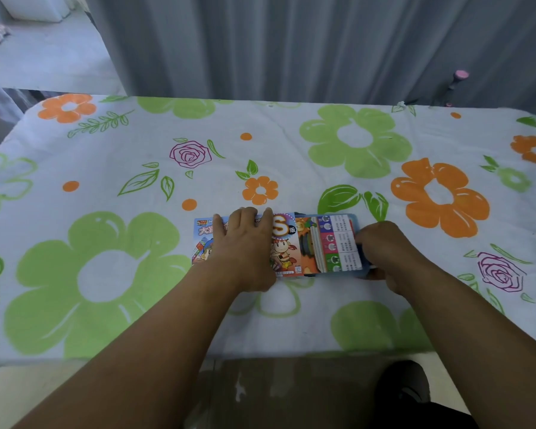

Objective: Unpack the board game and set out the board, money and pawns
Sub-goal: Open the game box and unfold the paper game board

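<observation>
Soft even daylight, faint shadows, slight blur, wide-angle edge curvature

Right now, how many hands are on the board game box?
2. The left hand lies flat on the illustrated box sleeve; the right hand grips the right end of the blue inner tray sticking out of it. No other hands show.

Head-worn camera looks forward and down onto the near table (167,156).

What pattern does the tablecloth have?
The tablecloth is white, printed with large green and orange flowers, green leaves and outlined purple roses. The head view shows it.
</observation>
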Available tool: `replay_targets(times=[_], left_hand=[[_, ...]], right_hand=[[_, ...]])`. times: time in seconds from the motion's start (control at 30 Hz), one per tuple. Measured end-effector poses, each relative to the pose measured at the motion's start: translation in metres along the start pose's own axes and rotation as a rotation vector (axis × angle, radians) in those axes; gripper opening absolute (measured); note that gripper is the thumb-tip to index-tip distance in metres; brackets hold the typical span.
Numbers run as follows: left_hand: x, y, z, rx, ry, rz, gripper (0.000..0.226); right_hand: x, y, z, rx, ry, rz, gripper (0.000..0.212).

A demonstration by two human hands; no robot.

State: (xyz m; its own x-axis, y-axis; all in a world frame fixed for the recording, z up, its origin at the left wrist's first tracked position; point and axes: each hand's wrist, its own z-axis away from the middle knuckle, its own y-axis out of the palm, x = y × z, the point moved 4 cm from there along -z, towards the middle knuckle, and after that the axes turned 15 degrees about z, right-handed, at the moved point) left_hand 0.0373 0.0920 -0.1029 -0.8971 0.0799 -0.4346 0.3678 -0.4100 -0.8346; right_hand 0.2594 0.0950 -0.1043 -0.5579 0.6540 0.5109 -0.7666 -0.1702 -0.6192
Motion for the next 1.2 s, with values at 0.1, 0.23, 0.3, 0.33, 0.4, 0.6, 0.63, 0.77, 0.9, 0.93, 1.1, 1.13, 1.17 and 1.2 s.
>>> replay_targets(times=[0.1, 0.23, 0.3, 0.33, 0.4, 0.6, 0.63, 0.77, 0.9, 0.93, 1.1, 1.13, 1.17, 1.2], left_hand=[[0.0, 0.003, -0.003, 0.014, -0.019, 0.006, 0.121], [0.001, 0.01, -0.007, 0.029, -0.038, 0.005, 0.126], [0.003, 0.013, -0.009, 0.032, -0.045, 0.003, 0.128], [0.004, 0.015, -0.009, 0.037, -0.048, 0.004, 0.129], [0.005, 0.016, -0.009, 0.053, -0.05, 0.006, 0.133], [0.005, -0.004, 0.0, 0.093, -0.197, 0.11, 0.128], [0.007, -0.012, 0.002, 0.077, -0.243, 0.154, 0.119], [0.028, -0.031, 0.009, 0.002, -0.417, 0.278, 0.07], [0.039, -0.035, 0.014, -0.033, -0.426, 0.379, 0.032], [0.04, -0.035, 0.015, -0.044, -0.412, 0.393, 0.029], [0.038, -0.042, 0.029, 0.002, -0.422, 0.418, 0.029], [0.038, -0.042, 0.031, 0.026, -0.423, 0.41, 0.029], [0.039, -0.04, 0.031, 0.042, -0.423, 0.422, 0.029], [0.041, -0.038, 0.03, 0.025, -0.44, 0.496, 0.029]], right_hand=[[-0.011, -0.018, -0.007, -0.068, 0.017, -0.011, 0.023], [-0.023, -0.037, -0.012, -0.142, 0.056, -0.047, 0.023], [-0.024, -0.046, -0.012, -0.172, 0.061, -0.069, 0.025], [-0.024, -0.05, -0.012, -0.184, 0.059, -0.08, 0.027], [-0.021, -0.056, -0.011, -0.2, 0.056, -0.102, 0.028], [0.003, -0.04, 0.0, -0.133, -0.02, -0.103, 0.023], [0.007, -0.032, 0.002, -0.113, -0.033, -0.093, 0.024], [0.022, 0.001, 0.003, -0.051, -0.07, -0.056, 0.024], [0.033, 0.035, 0.0, -0.001, -0.1, -0.013, 0.024], [0.034, 0.041, -0.002, 0.006, -0.112, 0.009, 0.024], [0.039, 0.064, -0.003, 0.0, -0.163, 0.095, 0.023], [0.04, 0.066, -0.004, -0.015, -0.18, 0.129, 0.025], [0.041, 0.067, -0.004, -0.03, -0.195, 0.161, 0.027], [0.042, 0.068, -0.003, -0.042, -0.206, 0.183, 0.028]])
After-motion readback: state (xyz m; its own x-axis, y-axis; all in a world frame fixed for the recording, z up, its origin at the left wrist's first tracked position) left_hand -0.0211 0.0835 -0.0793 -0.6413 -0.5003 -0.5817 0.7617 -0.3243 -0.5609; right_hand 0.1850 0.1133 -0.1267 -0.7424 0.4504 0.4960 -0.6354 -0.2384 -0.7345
